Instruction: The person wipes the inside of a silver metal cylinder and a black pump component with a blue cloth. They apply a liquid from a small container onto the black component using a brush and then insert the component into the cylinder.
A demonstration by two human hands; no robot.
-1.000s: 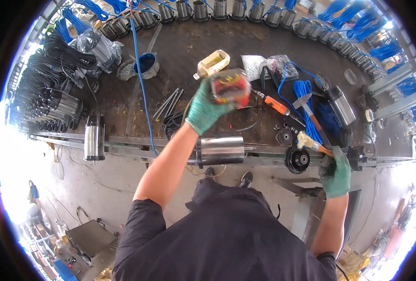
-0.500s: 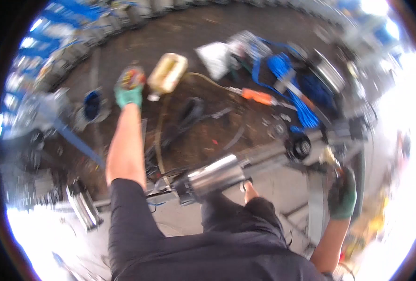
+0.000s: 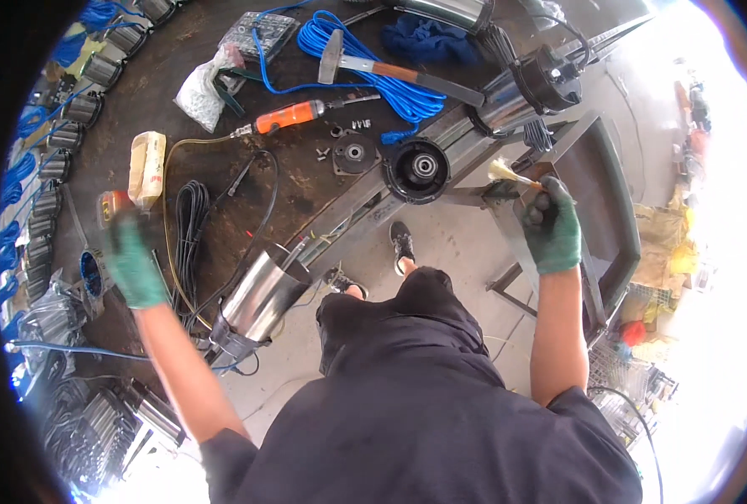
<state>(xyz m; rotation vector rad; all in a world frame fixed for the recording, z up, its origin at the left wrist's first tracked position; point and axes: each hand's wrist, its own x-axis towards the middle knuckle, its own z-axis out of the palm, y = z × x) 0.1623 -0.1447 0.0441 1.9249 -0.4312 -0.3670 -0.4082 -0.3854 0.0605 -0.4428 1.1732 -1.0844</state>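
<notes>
Dark, stained tabletop, row of motors along its left side. My right hand grips a brush beyond the near edge; bristles point left toward the black housing, which lies nearer this hand than my left. My left hand, blurred, is at the red jar; cannot tell whether it grips. Steel cylinder lies between both hands, nearer the left, long axis slanting up-right.
</notes>
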